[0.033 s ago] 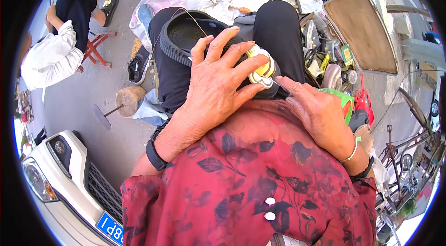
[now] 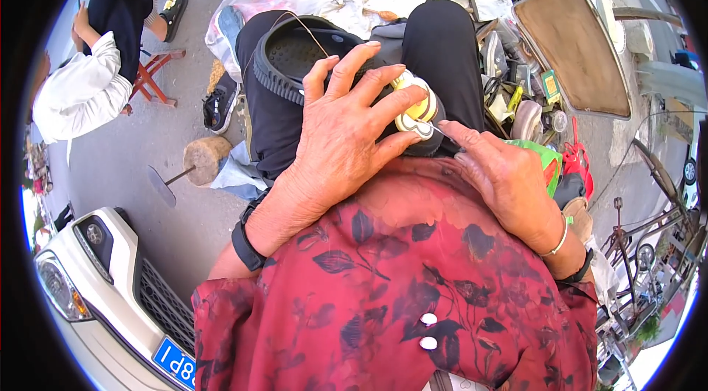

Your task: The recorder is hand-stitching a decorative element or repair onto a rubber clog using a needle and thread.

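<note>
Here, left hand (image 2: 346, 133) spread flat, fingers splayed toward one o'clock, pressing on a black clog shoe (image 2: 295, 55) lying across the lap on black trousers (image 2: 442, 44), fingertips curled against a cream-and-yellow charm (image 2: 415, 107) at the shoe's three o'clock end. Right hand (image 2: 509, 184) at four o'clock of the charm, pinched shut on a thin needle (image 2: 442, 131) with its tip touching the charm. Farther off, wooden block (image 2: 206, 157) at nine o'clock, white car (image 2: 96, 280) at seven, seated person in white (image 2: 77, 92) at ten.
</note>
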{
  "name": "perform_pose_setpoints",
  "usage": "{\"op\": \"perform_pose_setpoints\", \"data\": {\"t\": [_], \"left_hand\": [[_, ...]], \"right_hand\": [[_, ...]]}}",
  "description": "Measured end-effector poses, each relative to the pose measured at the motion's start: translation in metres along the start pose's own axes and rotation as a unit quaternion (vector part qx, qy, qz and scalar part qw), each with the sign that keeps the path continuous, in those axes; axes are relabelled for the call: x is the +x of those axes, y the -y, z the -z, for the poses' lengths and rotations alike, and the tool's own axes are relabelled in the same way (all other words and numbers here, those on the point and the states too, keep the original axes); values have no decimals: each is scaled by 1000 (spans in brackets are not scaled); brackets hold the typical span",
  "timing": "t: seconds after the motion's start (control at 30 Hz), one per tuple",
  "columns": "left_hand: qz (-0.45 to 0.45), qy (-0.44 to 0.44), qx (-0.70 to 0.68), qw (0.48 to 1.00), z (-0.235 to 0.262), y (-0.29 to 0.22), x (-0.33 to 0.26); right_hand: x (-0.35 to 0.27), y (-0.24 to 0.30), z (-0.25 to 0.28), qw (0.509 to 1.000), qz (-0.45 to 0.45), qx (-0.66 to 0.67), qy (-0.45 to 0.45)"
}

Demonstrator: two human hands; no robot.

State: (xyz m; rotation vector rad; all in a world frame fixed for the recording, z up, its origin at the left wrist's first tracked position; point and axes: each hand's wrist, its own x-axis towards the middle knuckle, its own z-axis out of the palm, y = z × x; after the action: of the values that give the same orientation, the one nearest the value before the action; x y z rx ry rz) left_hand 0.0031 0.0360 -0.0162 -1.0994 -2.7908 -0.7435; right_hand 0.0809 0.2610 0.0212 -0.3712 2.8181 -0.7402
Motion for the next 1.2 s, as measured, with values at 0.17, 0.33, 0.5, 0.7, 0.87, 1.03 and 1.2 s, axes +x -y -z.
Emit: {"op": "perform_pose_setpoints", "data": {"t": [0.17, 0.33, 0.5, 0.7, 0.87, 1.03, 1.2], "left_hand": [[5, 0, -4, 1000, 0, 7, -4], [13, -3, -10, 1000, -2, 6, -6], [16, -6, -14, 1000, -3, 4, -6], [-17, -57, -63, 996, 6, -5, 1], [-12, -57, -131, 990, 7, -12, 16], [-12, 18, -181, 983, 14, -9, 32], [31, 15, -230, 973, 20, -5, 36]], "right_hand": [[-16, -14, 18, 999, -24, -37, -3], [-27, -19, 35, 995, -87, 54, -17], [-36, -21, 27, 982, -137, 114, -55], [-24, -18, 7, 973, -110, 187, -78], [-20, -12, 9, 946, -158, 269, -87], [-16, -16, 7, 949, -116, 276, -102], [-13, -18, 5, 943, -127, 287, -105]]}}
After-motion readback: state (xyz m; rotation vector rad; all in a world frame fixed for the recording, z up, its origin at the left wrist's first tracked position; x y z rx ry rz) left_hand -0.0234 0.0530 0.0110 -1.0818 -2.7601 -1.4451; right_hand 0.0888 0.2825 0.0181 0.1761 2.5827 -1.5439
